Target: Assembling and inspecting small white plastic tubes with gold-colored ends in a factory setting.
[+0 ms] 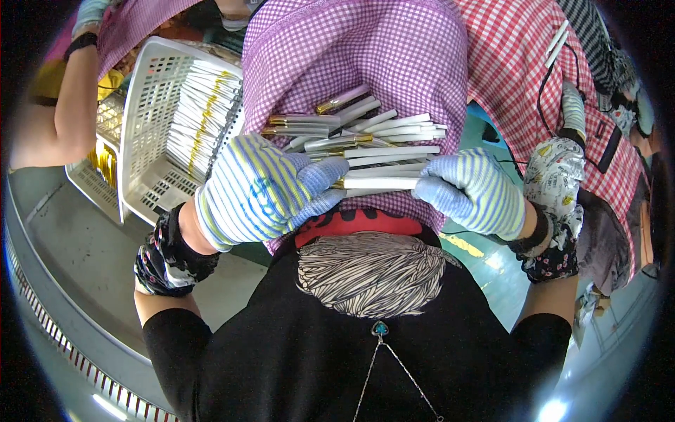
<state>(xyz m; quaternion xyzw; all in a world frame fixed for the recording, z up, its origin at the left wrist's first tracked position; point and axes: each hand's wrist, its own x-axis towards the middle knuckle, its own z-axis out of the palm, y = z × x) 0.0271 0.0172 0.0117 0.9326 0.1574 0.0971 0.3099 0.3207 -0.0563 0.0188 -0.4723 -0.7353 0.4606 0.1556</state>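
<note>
A white pen-like stick with a gold band [383,183] lies level between my hands, close to my body. My left hand [267,186], in a blue-and-yellow striped knit glove, pinches its gold-banded end between thumb and fingers. Matching glove on, my right hand [478,193] closes on the plain white end. Just beyond, a loose pile of similar white sticks [404,126] rests on the purple checked cloth [351,49] over my lap. Some pile pieces at the left have clear sleeves [299,131] over gold parts. My fingers partly hide both ends of the held stick.
To the left stands a white plastic basket [129,141] with rows of gold-banded white sticks [200,116] inside. A smaller container with gold pieces [105,162] is beside it. A co-worker's arm [77,105] reaches in at far left; another person in a red checked apron [513,56] sits at right.
</note>
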